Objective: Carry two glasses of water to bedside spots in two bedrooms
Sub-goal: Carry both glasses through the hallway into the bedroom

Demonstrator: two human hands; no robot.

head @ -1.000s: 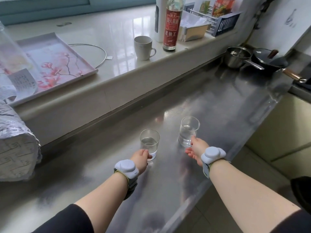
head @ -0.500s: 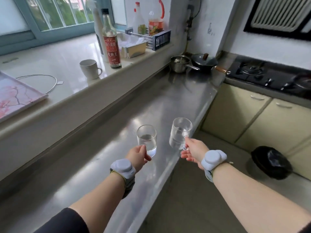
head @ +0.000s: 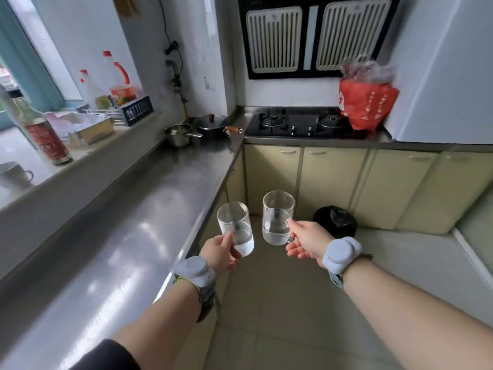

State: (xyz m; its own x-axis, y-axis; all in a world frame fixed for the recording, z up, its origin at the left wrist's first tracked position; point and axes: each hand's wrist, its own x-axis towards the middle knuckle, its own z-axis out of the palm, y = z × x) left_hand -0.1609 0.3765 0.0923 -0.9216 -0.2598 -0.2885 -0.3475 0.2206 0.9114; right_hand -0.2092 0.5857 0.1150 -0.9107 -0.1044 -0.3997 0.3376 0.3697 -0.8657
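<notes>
1 long steel worktop [head: 128, 236] fills the left side and runs to the far corner, with a pale window ledge [head: 88, 153] raised along its back. Beige cabinets [head: 333, 182] line the far wall under a black gas hob [head: 301, 121], and a black range hood [head: 312, 36] with 2 cream grilles hangs above it. A tall white appliance [head: 448, 62] stands at the right, and a red bag [head: 365, 102] sits beside it at the hob's end. On the tiled floor [head: 280, 303] near the cabinets sits a black bin [head: 336, 221]. 2 pans rest in the worktop's corner, a steel saucepan [head: 178, 133] touching a dark lidded pan [head: 213, 125]. A sauce bottle [head: 40, 129] with a red label stands on the ledge. The 2 glasses are held upright in the air, near each other but apart. The left glass [head: 236, 228] hangs just past the worktop's edge and the right glass [head: 277, 217] hangs over the floor, each partly filled with water. The left hand [head: 218, 253] has its fingers curled round the lower part of its glass. The right hand [head: 306, 241] pinches the other glass by its handle, its remaining fingers loosely spread below. Each wrist wears a grey band: left [head: 194, 271], right [head: 341, 253].
</notes>
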